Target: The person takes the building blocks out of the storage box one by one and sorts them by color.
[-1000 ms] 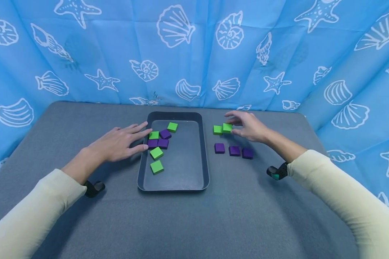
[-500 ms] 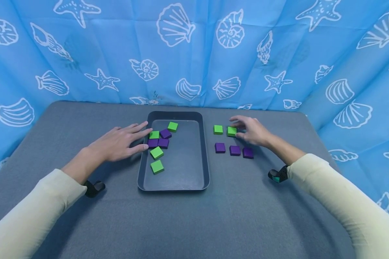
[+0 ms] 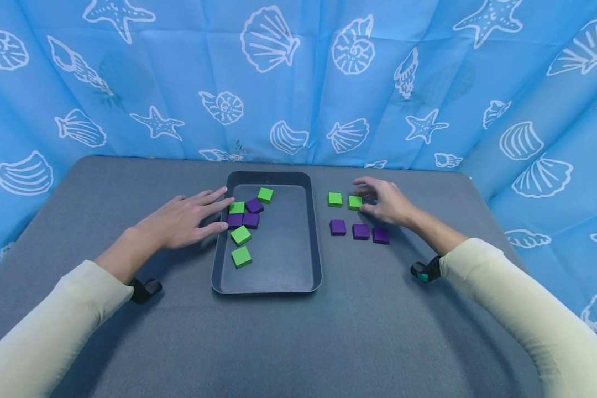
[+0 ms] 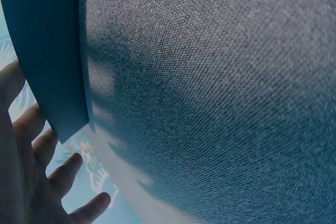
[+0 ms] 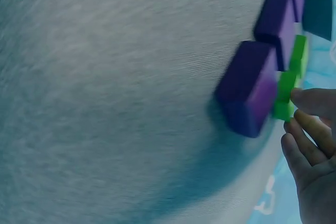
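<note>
My left hand (image 3: pixel 179 221) lies with fingers spread over the left rim of a dark baking tray (image 3: pixel 283 260); the left wrist view shows its fingertips at the tray's outer wall (image 4: pixel 52 40). My right hand (image 3: pixel 389 203) pinches a small green square block (image 3: pixel 355 203) on the table right of the tray, thumb at its near side. To the left of that block sits another green block (image 3: pixel 335 199). Three purple blocks (image 3: pixel 360 231) form a row in front of the green pair; in the right wrist view the nearest purple block (image 5: pixel 247 87) looms large.
Inside the tray, along its left side, are several loose green blocks (image 3: pixel 241 257) and purple blocks (image 3: pixel 251 220). A grey cloth (image 3: pixel 298 348) covers the table. Behind it hangs a blue curtain (image 3: pixel 298 66) printed with white shells.
My right hand has brought its green block down and to the right, from against the other green block to a spot apart from it. The left hand has stayed put.
</note>
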Tool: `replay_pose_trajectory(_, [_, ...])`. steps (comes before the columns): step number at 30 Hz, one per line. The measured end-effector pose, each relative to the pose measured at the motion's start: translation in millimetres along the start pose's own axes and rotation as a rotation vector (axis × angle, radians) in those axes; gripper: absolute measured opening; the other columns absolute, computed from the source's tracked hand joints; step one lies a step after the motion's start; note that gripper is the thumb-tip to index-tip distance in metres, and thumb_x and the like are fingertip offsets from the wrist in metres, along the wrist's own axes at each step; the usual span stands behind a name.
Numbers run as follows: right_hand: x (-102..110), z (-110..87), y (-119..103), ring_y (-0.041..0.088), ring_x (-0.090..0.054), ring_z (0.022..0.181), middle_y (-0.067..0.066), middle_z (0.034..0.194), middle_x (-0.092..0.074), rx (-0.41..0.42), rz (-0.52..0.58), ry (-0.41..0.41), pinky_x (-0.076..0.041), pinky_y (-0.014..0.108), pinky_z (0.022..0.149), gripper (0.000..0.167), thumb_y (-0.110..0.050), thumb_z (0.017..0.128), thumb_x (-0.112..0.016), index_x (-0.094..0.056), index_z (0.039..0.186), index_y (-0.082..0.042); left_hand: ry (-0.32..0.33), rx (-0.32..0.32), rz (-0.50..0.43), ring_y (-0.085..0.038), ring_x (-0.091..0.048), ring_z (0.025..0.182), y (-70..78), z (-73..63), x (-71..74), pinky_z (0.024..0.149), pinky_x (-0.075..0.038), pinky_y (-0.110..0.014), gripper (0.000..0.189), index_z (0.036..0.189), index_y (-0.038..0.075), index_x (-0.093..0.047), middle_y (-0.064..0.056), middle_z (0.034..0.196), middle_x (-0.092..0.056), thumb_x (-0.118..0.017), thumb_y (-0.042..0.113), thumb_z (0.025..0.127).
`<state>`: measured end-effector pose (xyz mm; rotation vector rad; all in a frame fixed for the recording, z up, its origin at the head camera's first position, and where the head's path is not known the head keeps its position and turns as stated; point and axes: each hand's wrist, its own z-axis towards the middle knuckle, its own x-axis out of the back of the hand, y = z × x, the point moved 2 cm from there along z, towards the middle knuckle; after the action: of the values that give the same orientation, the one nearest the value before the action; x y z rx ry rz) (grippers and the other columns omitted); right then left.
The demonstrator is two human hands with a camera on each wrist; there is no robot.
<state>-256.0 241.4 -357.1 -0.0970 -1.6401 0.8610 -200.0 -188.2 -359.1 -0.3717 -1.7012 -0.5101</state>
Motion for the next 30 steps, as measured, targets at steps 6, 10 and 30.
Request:
replay_pose_trajectory(6, [6.0, 7.7, -21.6, 0.039, -0.058, 0.122, 0.024, 0.133, -0.06, 0.059, 0.031, 0.029, -0.046, 0.051, 0.103, 0.06, 0.004, 0.086, -0.073, -0.048, 0.141, 0.002, 0.0, 0.002, 0.0, -0.044, -0.026, 0.145, -0.9, 0.1, -0.9, 0.108, -0.023, -0.072, 0.069, 0.157, 0.018, -0.032, -0.013, 0.164, -0.02, -0.042, 0.057, 0.102])
replay_pose_trajectory(10, [5.7, 15.5, -47.3, 0.036, -0.058, 0.123, 0.021, 0.133, -0.06, 0.087, 0.064, 0.01, -0.046, 0.05, 0.103, 0.062, 0.0, 0.085, -0.076, -0.049, 0.141, 0.0, 0.003, 0.002, -0.002, -0.044, -0.027, 0.145, -1.3, -0.3, -1.0, 0.108, -0.024, -0.072, 0.069, 0.157, 0.017, -0.032, -0.013, 0.164, -0.02, -0.043, 0.057, 0.102])
replay_pose_trajectory(30, [-50.7, 41.2, -147.7, 0.027, -0.054, 0.13, 0.018, 0.145, -0.052, 0.3, 0.304, -0.354, -0.045, 0.043, 0.106, 0.076, -0.013, 0.082, -0.083, -0.044, 0.147, -0.003, -0.007, 0.015, -0.036, -0.042, -0.026, 0.146, -3.7, 1.9, -1.3, 0.108, -0.025, -0.071, 0.07, 0.157, 0.018, -0.032, -0.011, 0.165, -0.019, -0.043, 0.058, 0.101])
